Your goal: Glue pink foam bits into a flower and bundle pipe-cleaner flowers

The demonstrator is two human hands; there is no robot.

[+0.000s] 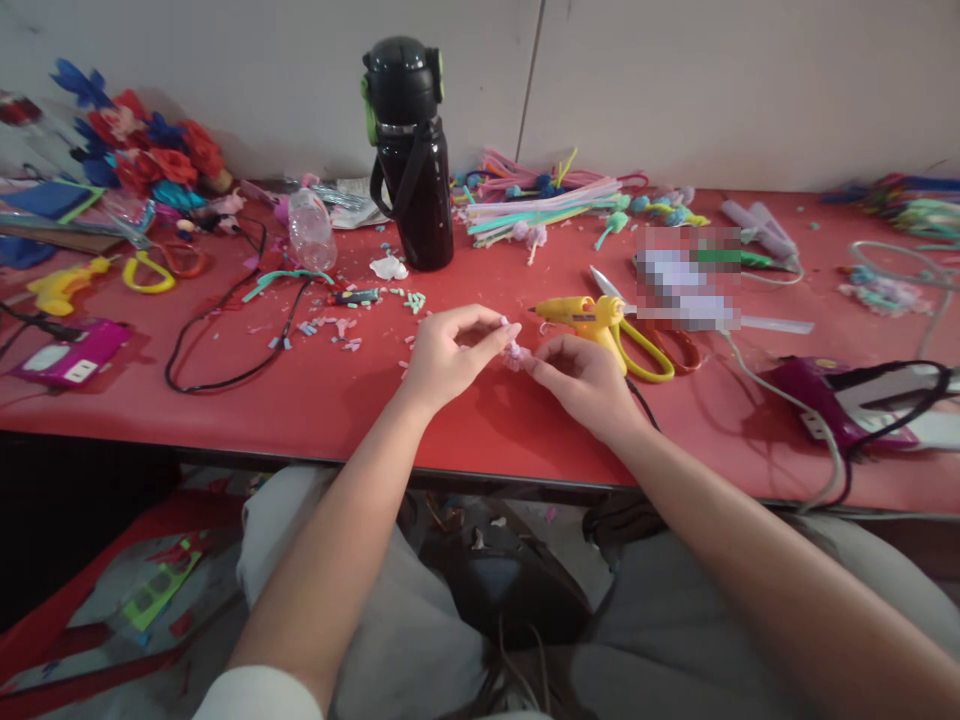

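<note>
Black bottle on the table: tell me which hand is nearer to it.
Left. The left hand is in front of the black bottle, slightly to its right; the right hand is also in front, but farther off to the right.

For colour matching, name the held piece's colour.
The held piece is pale purple, clearest in the head view.

A pale grey wall (675, 90) spans the far side — a thin dark seam (531, 80) runs down it, near the middle. In front stretches a red-topped table (322, 410), its near edge (525, 483) dark — below, grey floor (589, 560) shows in dimmer light.
</note>
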